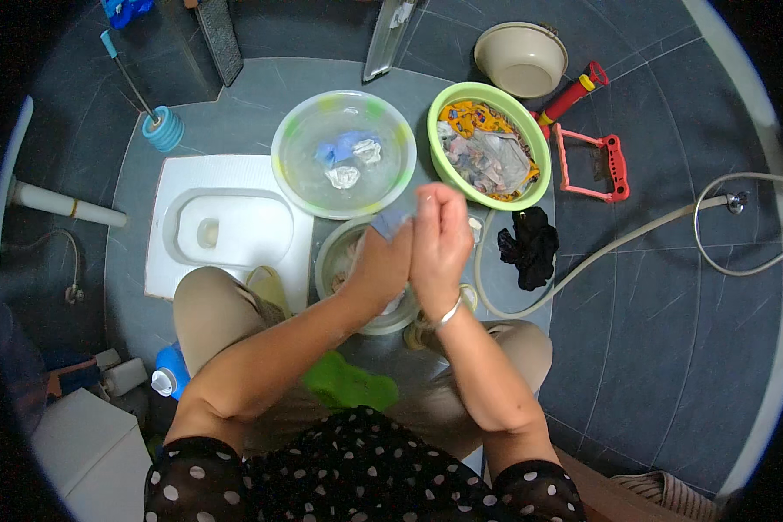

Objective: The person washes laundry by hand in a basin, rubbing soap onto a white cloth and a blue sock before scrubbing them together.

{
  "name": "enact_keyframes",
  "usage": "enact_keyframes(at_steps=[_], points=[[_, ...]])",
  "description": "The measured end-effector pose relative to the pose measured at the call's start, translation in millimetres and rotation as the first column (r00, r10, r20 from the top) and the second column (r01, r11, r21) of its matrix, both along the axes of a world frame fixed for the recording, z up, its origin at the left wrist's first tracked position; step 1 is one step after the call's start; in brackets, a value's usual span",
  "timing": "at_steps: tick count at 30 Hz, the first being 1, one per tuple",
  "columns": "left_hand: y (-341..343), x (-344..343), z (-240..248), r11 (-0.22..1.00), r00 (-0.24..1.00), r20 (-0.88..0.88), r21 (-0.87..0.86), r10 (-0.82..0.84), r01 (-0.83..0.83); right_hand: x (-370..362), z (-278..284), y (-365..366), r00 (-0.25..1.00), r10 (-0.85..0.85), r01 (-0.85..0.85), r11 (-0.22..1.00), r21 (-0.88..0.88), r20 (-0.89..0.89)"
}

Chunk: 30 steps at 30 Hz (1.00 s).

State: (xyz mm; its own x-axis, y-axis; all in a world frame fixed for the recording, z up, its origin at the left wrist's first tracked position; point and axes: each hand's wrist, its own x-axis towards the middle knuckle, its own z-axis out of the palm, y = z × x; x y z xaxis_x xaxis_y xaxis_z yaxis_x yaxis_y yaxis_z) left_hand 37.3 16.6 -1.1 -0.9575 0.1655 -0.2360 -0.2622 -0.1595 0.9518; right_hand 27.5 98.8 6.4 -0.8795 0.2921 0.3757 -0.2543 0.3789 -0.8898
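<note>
My left hand (381, 268) and my right hand (444, 242) are pressed together above a basin between my feet. A small light blue cloth (392, 221) sticks out at the top of my left hand, which is closed around it. The fingers of my right hand are curled tight against the left, gripping the bunched cloth; most of it is hidden inside the hands. Below them, the pale green basin (324, 261) holds water and light-coloured cloth, partly covered by my hands. Just beyond stands a wide translucent basin (287, 178) with blue and white cloth pieces (348, 150) in water.
A green tub (438, 148) of clothes stands at the far right, with a beige basin (522, 65) behind it. Right of my hands lie a black plastic bag (531, 248) and a hose (596, 259). A squat toilet (235, 196) is to the left, near a blue plunger (163, 129).
</note>
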Motion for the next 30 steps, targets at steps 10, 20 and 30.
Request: enact_keyframes(at_steps=[10, 20, 30], points=[[0.7, 5.3, -25.3, 0.955, 0.985, 0.17, 0.295, -0.028, -0.023, -14.6, -21.1, 16.1, 0.985, 0.126, -0.083, 0.944, -0.319, 0.117], [-7.6, 4.8, -5.5, 0.982, 0.996, -0.082, -0.184, 0.02, -0.035, -5.3, -8.4, 2.0, 0.98, 0.075, -0.032, 0.974, -0.226, 0.184], [-5.4, 8.8, -18.6, 0.98, 0.922, -0.387, -0.175, 0.014, -0.089, -12.2, -16.3, 13.9, 0.976, -0.003, 0.042, 0.984, -0.173, 0.217]])
